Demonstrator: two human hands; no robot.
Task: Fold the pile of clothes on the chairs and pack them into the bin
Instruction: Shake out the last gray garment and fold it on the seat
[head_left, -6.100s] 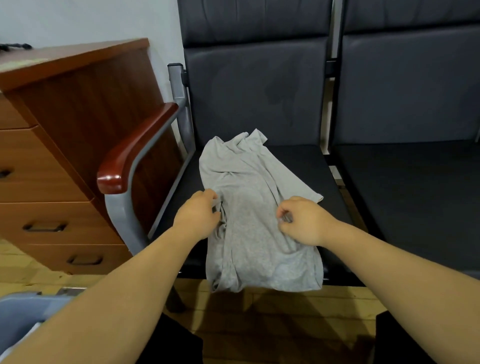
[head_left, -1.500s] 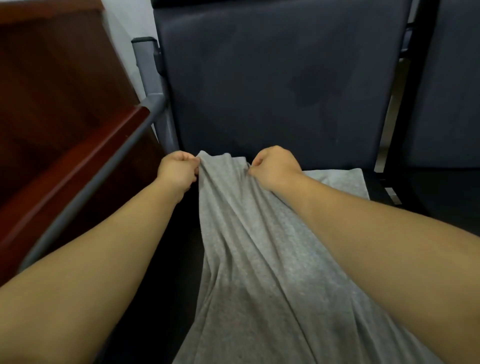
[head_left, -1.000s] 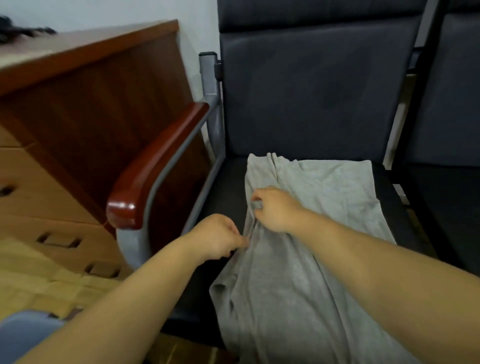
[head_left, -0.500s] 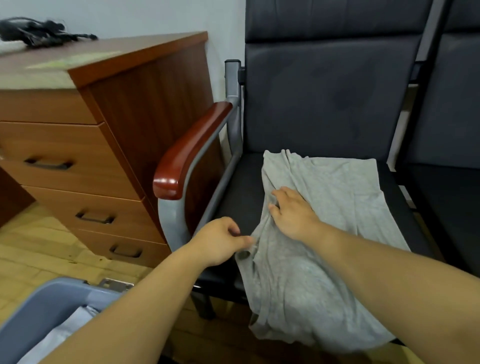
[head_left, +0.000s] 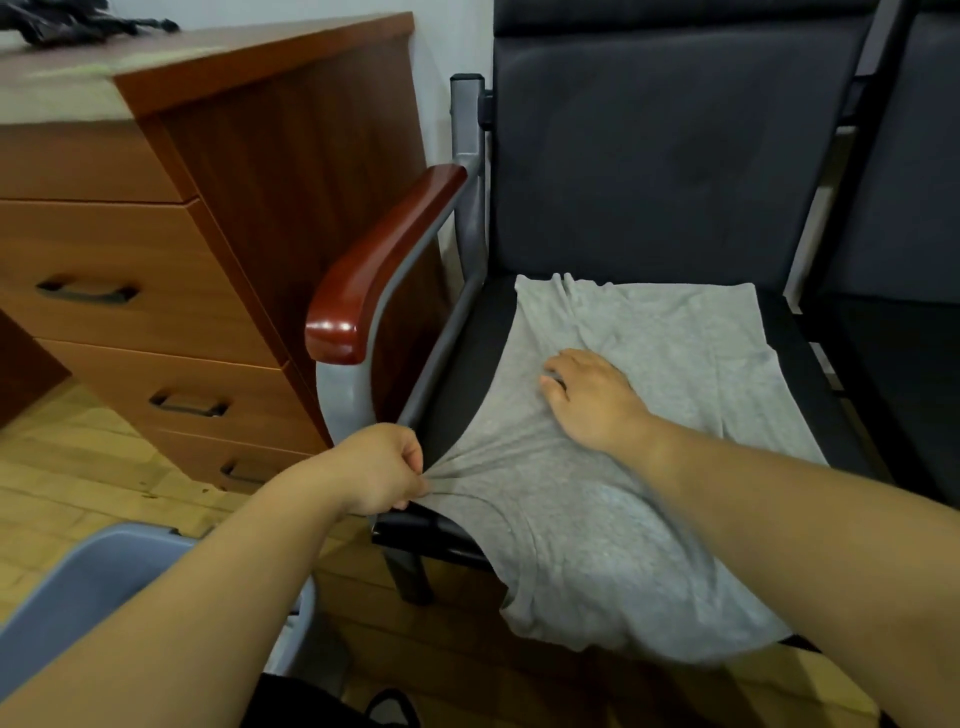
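Your left hand (head_left: 382, 470) now pinching grey shirt (head_left: 613, 467) edge, tugging it taut leftward off chair seat (head_left: 467, 364); half second ago barely touching. Right hand (head_left: 592, 397) flat, pinning. Side fold looks next, bin (head_left: 104, 582) waiting.

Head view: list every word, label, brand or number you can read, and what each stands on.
None can be read.
The grey fabric shirt, the brown wooden drawer cabinet, the dark padded chair and the blue-grey plastic bin show no print.
The pale patch on the cabinet top is too blurred.
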